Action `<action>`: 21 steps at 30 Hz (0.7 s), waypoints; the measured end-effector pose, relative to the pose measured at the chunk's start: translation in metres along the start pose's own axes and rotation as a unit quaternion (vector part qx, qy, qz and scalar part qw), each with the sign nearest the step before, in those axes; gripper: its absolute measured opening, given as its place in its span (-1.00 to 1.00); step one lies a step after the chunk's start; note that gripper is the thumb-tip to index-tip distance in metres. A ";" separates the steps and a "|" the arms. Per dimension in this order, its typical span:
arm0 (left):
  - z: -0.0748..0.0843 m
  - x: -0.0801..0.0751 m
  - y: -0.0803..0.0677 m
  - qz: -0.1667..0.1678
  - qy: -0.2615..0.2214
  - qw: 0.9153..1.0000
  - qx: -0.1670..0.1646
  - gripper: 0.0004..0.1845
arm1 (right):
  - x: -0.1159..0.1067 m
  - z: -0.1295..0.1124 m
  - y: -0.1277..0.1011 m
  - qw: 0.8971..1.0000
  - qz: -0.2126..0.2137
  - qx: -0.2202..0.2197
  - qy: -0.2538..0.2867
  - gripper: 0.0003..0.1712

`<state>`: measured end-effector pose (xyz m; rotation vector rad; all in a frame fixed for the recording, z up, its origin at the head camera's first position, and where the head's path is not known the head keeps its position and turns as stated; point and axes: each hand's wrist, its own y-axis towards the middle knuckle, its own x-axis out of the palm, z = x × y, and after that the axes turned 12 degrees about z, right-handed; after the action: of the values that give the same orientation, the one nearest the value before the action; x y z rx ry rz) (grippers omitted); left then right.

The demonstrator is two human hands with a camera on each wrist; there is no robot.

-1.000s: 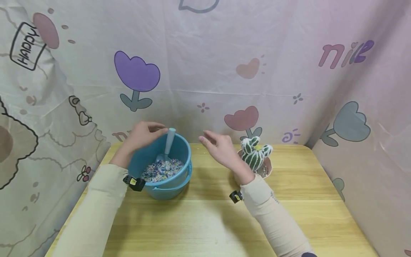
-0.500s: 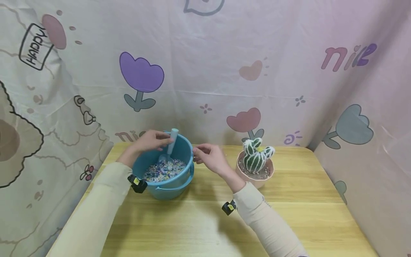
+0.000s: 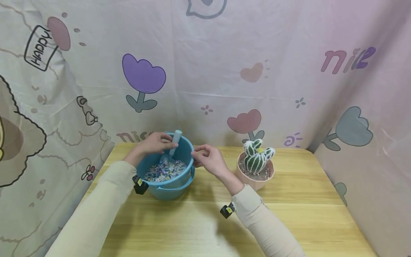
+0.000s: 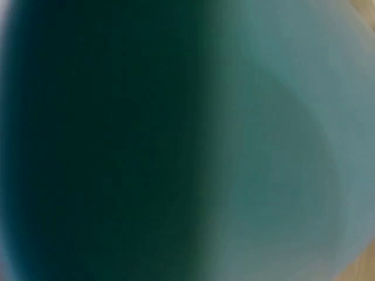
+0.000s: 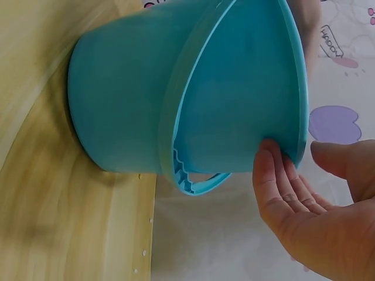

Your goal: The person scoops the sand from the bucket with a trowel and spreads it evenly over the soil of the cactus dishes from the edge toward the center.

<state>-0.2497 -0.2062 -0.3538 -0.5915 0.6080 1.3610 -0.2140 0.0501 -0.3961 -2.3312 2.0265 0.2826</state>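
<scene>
On the wooden counter (image 3: pixel 289 221), toward the back left, a blue bucket (image 3: pixel 170 178) partly filled with multicoloured gravel (image 3: pixel 163 170); in the gravel, a pale blue scoop (image 3: pixel 173 144), handle leaning up against the far rim; pinched around that handle near its top, the fingers of the left hand (image 3: pixel 156 142), reaching over the bucket's back edge; at the bucket's right rim, the right hand (image 3: pixel 207 160), fingers curled against the outer wall just under the lip, thumb apart over the rim, as seen from the right wrist view (image 5: pixel 304 205); whether firmly gripped or only touched, hard to tell; looped low around the bucket's side, a matching blue bail handle (image 5: pixel 193 181); nothing but blurred blue plastic in the left wrist view; just right of the right hand, a pink pot (image 3: pixel 255 178) with a striped green cactus (image 3: pixel 257 157), upright, near the bucket but apart from it; behind and to both sides, a pale cartoon-print cloth (image 3: pixel 205 71) with tulips and hearts.
</scene>
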 end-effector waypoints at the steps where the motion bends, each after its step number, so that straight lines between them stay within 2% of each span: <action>1: 0.002 0.000 0.000 0.001 0.011 1.000 0.002 -0.32 | 0.000 0.000 0.000 1.000 -0.001 -0.001 -0.002 -0.58; 5: 0.009 0.001 0.002 0.009 0.055 0.998 0.005 -0.33 | 0.000 0.002 -0.001 1.000 0.000 -0.002 -0.006 -0.57; 8: 0.015 -0.002 0.002 0.009 0.071 0.997 -0.004 -0.35 | 0.000 0.003 -0.001 1.000 0.001 -0.003 -0.007 -0.57; 14: 0.022 -0.008 0.004 -0.016 0.068 0.997 -0.024 -0.32 | 0.001 0.002 0.000 1.000 0.003 -0.004 -0.007 -0.57; 21: 0.024 -0.010 0.006 -0.027 0.057 0.998 -0.016 -0.36 | 0.001 0.000 -0.003 1.000 -0.001 -0.006 -0.002 -0.58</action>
<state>-0.2555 -0.1957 -0.3303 -0.7107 0.6578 1.2957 -0.2110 0.0490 -0.3965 -2.3381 2.0257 0.2994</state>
